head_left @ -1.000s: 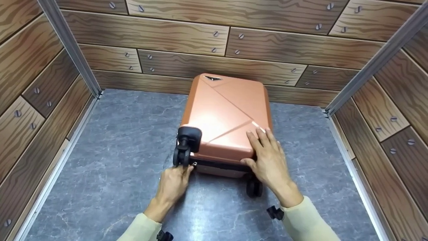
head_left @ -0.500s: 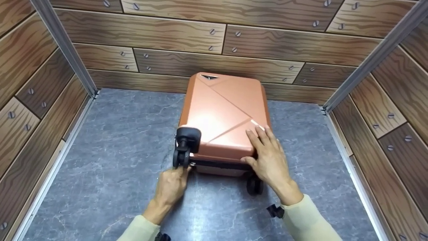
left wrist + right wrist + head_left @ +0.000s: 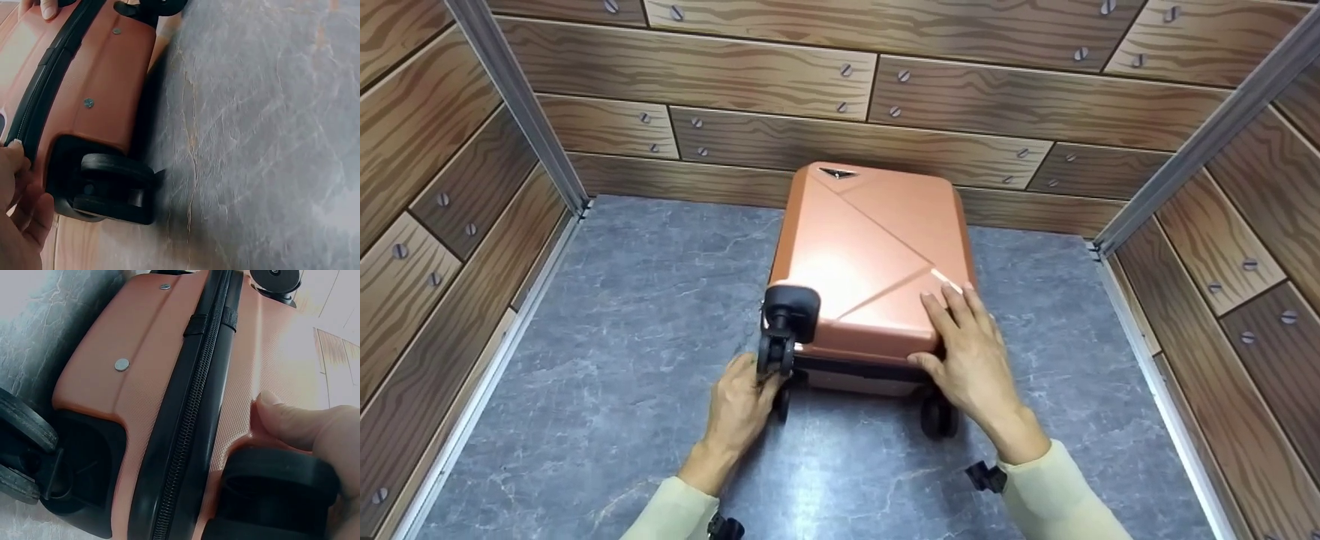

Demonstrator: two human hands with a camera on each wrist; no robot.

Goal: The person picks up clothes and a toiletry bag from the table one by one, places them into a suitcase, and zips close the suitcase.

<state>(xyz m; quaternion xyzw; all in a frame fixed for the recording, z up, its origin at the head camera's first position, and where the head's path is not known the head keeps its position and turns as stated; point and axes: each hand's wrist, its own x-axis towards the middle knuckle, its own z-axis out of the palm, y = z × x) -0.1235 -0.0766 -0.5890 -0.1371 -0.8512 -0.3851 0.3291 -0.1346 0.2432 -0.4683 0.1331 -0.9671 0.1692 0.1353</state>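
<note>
An orange-pink hard-shell suitcase (image 3: 877,247) lies flat on the floor, its wheeled end toward me. My left hand (image 3: 733,405) is at its near left corner, partly behind a black caster wheel (image 3: 776,352). In the left wrist view, the fingers of that hand pinch a small zipper pull (image 3: 18,143) on the black zipper (image 3: 39,93). My right hand (image 3: 976,364) rests on the near right corner with its fingers spread over the top shell. Its thumb (image 3: 281,421) presses the end face, seen in the right wrist view. The zipper teeth (image 3: 194,391) there are meshed.
Grey marbled floor (image 3: 645,300) surrounds the suitcase. Wood-patterned panels (image 3: 765,82) stand behind it and on both sides, joined by metal corner posts (image 3: 521,112). Another caster wheel (image 3: 939,416) is under the near right corner.
My left hand has moved left and slightly away from me round the suitcase's corner with the zipper pull, and a lower wheel is now visible beside it. My right hand has stayed in place.
</note>
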